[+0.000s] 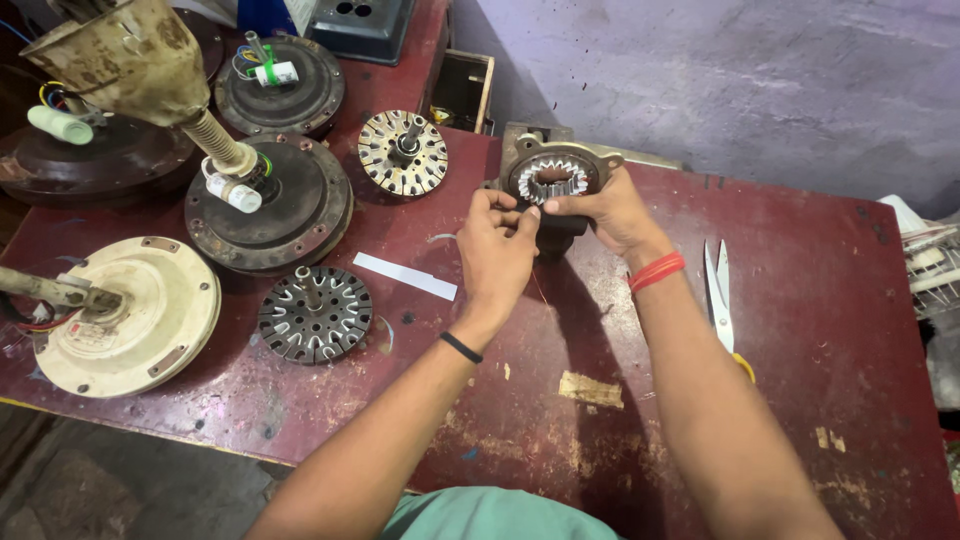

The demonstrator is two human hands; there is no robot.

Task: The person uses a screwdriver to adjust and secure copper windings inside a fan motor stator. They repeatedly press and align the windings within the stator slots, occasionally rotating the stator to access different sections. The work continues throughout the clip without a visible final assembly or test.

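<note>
A round slotted metal stator core point(551, 178) sits on a brown mount at the far middle of the dark red table point(800, 300). My left hand point(497, 250) has its fingers pinched at the core's left edge, on something thin that I cannot make out. My right hand point(610, 212) grips the core's lower right rim, thumb pressed on the toothed ring. A black band is on my left wrist, red threads on my right.
Scissors point(721, 295) lie right of my right arm. A white paper strip point(404, 275) lies left of my left hand. Two bare stator cores point(315, 314) point(403, 152), dark fan motor housings point(268, 205) and a cream one point(125, 315) fill the left side.
</note>
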